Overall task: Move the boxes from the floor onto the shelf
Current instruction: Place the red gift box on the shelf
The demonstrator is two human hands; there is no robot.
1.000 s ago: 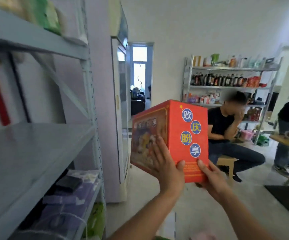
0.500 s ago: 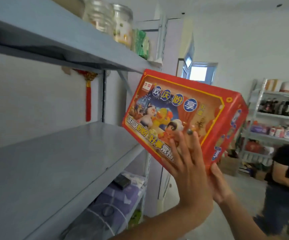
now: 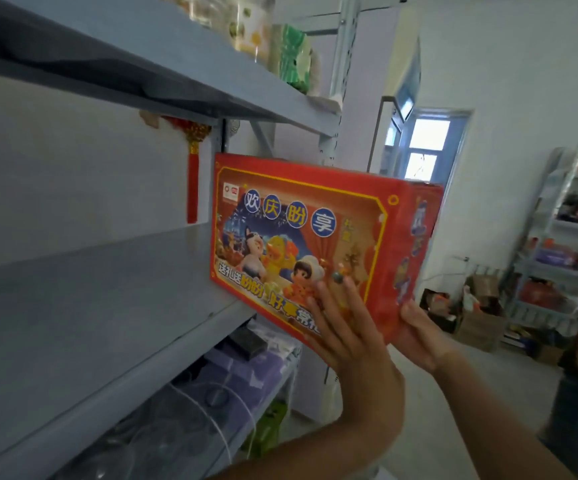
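The red box [image 3: 315,244] sits at the shelf [image 3: 90,306] edge, two o'clock of centre. Left hand [image 3: 346,344] flat on its front, right hand [image 3: 419,337] cupping the end, pinch it between them. It looks light, stiff and glossy, so best held at the bottom corners.

The red box [image 3: 315,237] carried a cartoon picture framed in yellow, with white Chinese characters in blue circles on its front and end. It was held slightly tilted, its far lower corner over the front edge of the grey shelf [image 3: 90,306], the rest overhanging.
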